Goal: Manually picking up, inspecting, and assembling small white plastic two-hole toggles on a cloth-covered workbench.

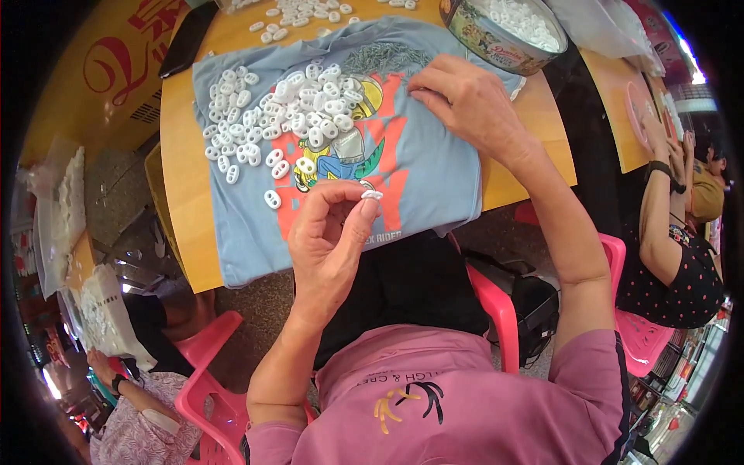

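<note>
Between the thumb and forefinger of my left hand (pixel 329 244), a small white oval plastic piece (pixel 372 194) is pinched above the near part of a folded light-blue T-shirt (pixel 446 186). My right hand (pixel 473 105) rests at the far right of the shirt, fingertips and thumb drawn together. Whether they hold anything is too small to make out. Right beside those fingertips lies a heap of tiny dark metal pieces (pixel 384 57), perhaps springs. Left of it spreads a pile of white two-holed oval pieces (pixel 298 101), with a few loose ones nearer me.
A round tin (pixel 496 43) of small white pieces stands at the far right of the wooden table (pixel 186 225). More white pieces (pixel 302 11) lie at the far edge, near a black phone-like object (pixel 188 39). Other people work at both sides, near pink chairs (pixel 496 310).
</note>
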The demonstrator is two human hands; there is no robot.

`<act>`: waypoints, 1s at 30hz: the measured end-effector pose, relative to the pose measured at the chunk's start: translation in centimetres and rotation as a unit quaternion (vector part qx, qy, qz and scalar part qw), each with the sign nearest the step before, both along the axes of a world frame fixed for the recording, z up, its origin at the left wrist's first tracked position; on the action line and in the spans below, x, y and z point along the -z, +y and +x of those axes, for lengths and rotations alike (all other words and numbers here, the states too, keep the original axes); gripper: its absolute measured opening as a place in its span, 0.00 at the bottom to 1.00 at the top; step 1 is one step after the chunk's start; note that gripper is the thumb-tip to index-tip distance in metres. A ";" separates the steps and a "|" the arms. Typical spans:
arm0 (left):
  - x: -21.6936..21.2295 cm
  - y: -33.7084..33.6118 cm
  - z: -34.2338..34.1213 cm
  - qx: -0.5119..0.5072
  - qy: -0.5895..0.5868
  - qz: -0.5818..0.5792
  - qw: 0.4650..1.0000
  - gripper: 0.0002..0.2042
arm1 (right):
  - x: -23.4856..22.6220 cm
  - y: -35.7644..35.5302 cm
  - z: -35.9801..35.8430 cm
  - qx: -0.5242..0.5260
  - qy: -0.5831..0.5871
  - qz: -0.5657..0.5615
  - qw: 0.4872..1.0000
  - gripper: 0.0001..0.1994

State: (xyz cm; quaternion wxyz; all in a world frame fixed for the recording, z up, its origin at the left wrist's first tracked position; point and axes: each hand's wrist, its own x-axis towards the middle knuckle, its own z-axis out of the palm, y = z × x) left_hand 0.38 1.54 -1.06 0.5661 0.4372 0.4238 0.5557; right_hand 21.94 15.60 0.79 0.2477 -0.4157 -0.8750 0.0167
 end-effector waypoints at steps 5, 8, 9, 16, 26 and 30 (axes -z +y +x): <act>-0.6 0.6 0.5 0.037 0.113 0.050 0.992 0.04 | -0.3 1.0 -0.2 -0.021 -0.029 0.003 0.999 0.05; -0.8 1.0 0.8 0.069 0.228 0.089 0.967 0.05 | -0.3 1.4 -0.3 -0.026 -0.055 0.022 0.998 0.05; -0.8 1.3 0.9 0.070 0.250 0.118 0.958 0.06 | -0.2 1.5 -0.3 -0.028 -0.055 0.029 0.998 0.05; -0.7 4.6 -1.1 0.040 0.369 0.224 0.901 0.06 | -1.0 0.1 0.8 -0.049 -0.054 -0.008 0.997 0.07; -1.7 2.9 -2.2 -0.038 0.134 0.015 0.990 0.06 | -1.0 0.1 2.1 -0.051 -0.023 -0.026 0.998 0.04; -2.2 2.0 -1.7 -0.029 0.099 0.001 0.995 0.07 | -1.0 -0.1 2.0 -0.050 -0.065 0.003 0.997 0.04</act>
